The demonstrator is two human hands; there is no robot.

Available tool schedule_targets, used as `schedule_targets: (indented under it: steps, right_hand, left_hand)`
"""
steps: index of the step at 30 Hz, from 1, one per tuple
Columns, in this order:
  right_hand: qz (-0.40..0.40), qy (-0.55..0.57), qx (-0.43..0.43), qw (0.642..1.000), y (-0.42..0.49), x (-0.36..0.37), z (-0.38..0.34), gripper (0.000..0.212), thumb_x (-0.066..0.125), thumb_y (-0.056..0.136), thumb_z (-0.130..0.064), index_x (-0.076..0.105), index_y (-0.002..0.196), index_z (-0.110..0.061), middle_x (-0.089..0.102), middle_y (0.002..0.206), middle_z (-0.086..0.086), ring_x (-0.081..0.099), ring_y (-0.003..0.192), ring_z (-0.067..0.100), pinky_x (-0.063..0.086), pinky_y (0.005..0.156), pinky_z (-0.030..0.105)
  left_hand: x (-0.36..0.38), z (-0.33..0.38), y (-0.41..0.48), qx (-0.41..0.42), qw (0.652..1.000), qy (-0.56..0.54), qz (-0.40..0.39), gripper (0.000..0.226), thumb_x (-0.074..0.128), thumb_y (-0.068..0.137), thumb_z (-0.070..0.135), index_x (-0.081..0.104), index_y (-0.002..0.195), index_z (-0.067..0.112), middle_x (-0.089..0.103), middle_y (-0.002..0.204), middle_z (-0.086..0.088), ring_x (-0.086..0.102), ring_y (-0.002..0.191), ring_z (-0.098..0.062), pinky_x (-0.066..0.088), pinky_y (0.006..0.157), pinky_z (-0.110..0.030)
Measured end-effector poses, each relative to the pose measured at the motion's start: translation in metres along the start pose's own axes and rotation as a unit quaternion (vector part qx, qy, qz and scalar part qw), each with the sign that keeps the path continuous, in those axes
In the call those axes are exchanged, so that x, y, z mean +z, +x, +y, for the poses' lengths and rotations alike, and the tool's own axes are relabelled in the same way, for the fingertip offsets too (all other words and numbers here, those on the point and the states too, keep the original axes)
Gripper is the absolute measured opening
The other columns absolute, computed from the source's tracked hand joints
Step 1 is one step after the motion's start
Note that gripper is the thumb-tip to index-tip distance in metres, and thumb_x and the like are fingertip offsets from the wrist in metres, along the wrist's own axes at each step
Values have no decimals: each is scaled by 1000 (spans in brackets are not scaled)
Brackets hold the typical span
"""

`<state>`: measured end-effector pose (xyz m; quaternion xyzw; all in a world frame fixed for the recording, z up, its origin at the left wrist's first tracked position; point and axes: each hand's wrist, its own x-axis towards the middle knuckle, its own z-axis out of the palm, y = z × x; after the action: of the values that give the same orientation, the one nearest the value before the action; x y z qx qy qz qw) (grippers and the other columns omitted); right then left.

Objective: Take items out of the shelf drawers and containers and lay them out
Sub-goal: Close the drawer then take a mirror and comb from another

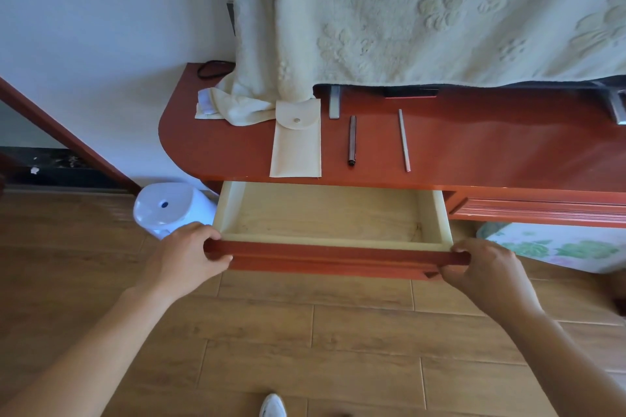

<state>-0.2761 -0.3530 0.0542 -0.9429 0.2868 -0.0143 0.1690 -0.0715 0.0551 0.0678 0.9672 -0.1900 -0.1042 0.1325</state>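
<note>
The red cabinet's drawer (335, 259) stands pulled out, and its pale wooden inside (325, 213) holds nothing that I can see. My left hand (189, 254) grips the left end of the drawer front. My right hand (481, 269) grips the right end. On the red cabinet top (216, 145) lie a cream snap pouch (296, 142), a dark pen (352, 140) and a thin pale stick (404, 140), side by side and apart from each other.
A cream towel (423, 10) drapes over a screen at the back, its corner bunched on the top. A white plastic stool (169, 210) stands left of the drawer. A floral item (559, 247) sits under the cabinet at right. Wooden floor lies below.
</note>
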Motion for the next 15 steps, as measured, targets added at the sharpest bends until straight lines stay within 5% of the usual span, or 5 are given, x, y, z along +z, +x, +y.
schedule_targets:
  steps: [5,15]
  right_hand:
    - [-5,14,5,1000,25,-2,-6,34,81,68,-31,75,98,-14,68,86,4,50,76,20,38,66,29]
    - [-9,12,22,1000,53,-5,-15,47,82,67,-28,73,109,-7,71,102,14,63,94,34,45,74,32]
  left_hand:
    - [0,1,24,-5,1000,-5,14,36,77,74,43,69,101,20,66,97,6,61,88,-14,51,73,-29]
    - [2,3,52,-17,999,-24,42,39,77,73,43,70,103,18,68,101,4,62,96,-18,50,82,-32]
